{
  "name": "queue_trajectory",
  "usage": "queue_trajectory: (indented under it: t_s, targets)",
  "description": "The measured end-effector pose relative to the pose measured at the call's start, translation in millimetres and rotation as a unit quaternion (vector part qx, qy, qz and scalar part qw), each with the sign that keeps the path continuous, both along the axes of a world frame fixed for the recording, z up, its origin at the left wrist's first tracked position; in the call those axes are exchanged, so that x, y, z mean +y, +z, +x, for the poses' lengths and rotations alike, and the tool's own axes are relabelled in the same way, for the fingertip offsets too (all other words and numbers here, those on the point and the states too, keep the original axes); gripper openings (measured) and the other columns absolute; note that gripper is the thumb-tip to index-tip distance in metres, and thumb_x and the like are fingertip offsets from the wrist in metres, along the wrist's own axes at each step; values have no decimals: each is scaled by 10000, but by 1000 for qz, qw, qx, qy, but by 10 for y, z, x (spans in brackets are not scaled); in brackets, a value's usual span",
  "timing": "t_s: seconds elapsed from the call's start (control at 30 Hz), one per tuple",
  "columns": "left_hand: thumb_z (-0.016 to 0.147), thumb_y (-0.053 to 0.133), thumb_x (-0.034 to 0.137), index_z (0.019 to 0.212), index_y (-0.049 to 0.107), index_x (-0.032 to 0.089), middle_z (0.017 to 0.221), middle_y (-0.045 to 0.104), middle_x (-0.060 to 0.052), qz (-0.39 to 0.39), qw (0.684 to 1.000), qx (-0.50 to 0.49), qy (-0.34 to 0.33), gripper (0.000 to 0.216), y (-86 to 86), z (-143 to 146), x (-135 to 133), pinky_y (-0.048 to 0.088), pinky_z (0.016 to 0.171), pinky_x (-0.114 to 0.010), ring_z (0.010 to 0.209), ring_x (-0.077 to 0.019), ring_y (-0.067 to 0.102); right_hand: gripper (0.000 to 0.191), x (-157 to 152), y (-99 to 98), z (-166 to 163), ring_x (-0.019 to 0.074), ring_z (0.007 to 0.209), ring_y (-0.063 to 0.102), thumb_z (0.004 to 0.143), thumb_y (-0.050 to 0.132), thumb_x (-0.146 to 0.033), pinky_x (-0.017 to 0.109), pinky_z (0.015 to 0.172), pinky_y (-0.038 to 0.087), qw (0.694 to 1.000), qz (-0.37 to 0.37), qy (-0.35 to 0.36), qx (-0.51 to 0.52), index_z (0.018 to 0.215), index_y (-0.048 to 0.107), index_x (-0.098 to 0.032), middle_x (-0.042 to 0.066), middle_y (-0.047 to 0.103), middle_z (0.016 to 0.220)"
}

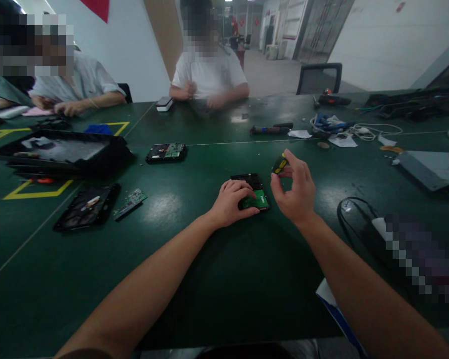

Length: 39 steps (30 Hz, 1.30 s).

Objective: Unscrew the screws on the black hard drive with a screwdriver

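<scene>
Our left hand lies spread over a black rectangular hard drive on the dark green table; whether it grips, we cannot tell. Our right hand pinches a black-and-yellow screwdriver just beside it. The drive's green circuit board is in place, so we judge its removal undone. At left, a loose grey-green board lies near a black metal drive body, seemingly already separated.

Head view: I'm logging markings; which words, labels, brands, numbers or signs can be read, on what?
None can be read.
Green flat circuit board under left hand: any print too small.
Dark-and-yellow tool handle in right hand: likewise.
Black-and-green rectangular drive farther left: likewise.
</scene>
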<state>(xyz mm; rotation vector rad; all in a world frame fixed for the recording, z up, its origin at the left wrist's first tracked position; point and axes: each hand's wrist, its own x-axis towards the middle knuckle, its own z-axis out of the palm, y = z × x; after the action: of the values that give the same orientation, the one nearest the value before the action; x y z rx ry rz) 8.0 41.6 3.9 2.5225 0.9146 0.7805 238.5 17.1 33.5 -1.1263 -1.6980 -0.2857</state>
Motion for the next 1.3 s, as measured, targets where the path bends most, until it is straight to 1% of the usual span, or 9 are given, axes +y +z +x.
queue_trajectory:
  t_s: [0.2, 0.33, 0.43, 0.6, 0.67, 0.8, 0.97, 1.13, 1.3]
  targets:
    - [896, 797, 557, 1195, 711, 287, 1352, 684, -69, 1, 1000, 1, -1, 412, -7, -5, 8, 348, 1223, -562, 1341, -312, 586, 677, 5, -10, 6, 243, 931, 674, 980, 655, -308, 452, 760, 678, 1000, 3, -7, 16, 1610, 408, -312, 127, 622, 1337]
    - [895, 797, 562, 1194, 710, 282, 1359, 684, -70, 3, 1000, 0, -1, 419, -21, -4, 15, 335, 1230, -568, 1348, -313, 585, 690, -3, -9, -1, 254, 976, 679, 986, 626, -273, 459, 786, 677, 1000, 2, 8, 15, 1632, 386, -310, 134, 605, 1381]
    - [894, 799, 561, 1196, 711, 286, 1364, 680, -68, 2, 1000, 1, 1, 417, -21, -5, 14, 330, 1235, -569, 1359, -313, 579, 703, -2, -16, -5, 247, 963, 685, 990, 600, -260, 461, 798, 680, 1000, -5, 7, 20, 1646, 353, -322, 131, 597, 1387]
    - [898, 801, 549, 1200, 708, 283, 1348, 685, -64, 3, 1000, 2, -1, 413, -12, -6, 6, 339, 1224, -561, 1338, -308, 587, 655, 0, -11, 5, 252, 958, 663, 961, 676, -311, 441, 723, 679, 1000, 6, -9, 29, 1572, 440, -322, 116, 592, 1316]
    - [894, 806, 545, 1198, 710, 279, 1350, 685, -67, 4, 1000, -1, 0, 415, -11, -4, 4, 344, 1219, -556, 1338, -308, 586, 664, -4, -3, 5, 256, 972, 662, 966, 661, -296, 450, 738, 680, 1000, 7, -3, 21, 1588, 428, -315, 123, 590, 1330]
    - [896, 805, 545, 1178, 720, 276, 1363, 687, -74, -3, 1000, 0, 3, 398, -13, 1, 3, 344, 1217, -557, 1357, -313, 580, 729, -2, -4, 3, 256, 989, 674, 979, 601, -250, 475, 796, 679, 1000, -4, 23, 16, 1657, 341, -316, 137, 568, 1407]
    - [890, 813, 545, 1186, 715, 282, 1354, 689, -70, 1, 1000, 0, 1, 408, -19, -1, 6, 347, 1211, -558, 1346, -311, 586, 657, 5, -9, 12, 223, 906, 663, 973, 667, -305, 424, 734, 678, 1000, 3, -4, 31, 1586, 431, -315, 113, 590, 1316]
    - [902, 797, 556, 1178, 712, 272, 1360, 687, -70, 6, 1000, -1, -1, 405, -23, -6, 10, 346, 1215, -553, 1348, -311, 588, 694, 2, -6, 9, 252, 970, 681, 994, 599, -264, 469, 788, 682, 1000, -4, 12, 23, 1644, 361, -311, 145, 566, 1408]
    - [902, 799, 551, 1191, 711, 275, 1359, 686, -66, 8, 1000, -6, -4, 409, -24, -6, 11, 341, 1221, -550, 1349, -305, 589, 685, 14, -19, 13, 227, 878, 674, 975, 666, -312, 451, 731, 678, 999, 6, -4, 31, 1607, 402, -321, 128, 587, 1345]
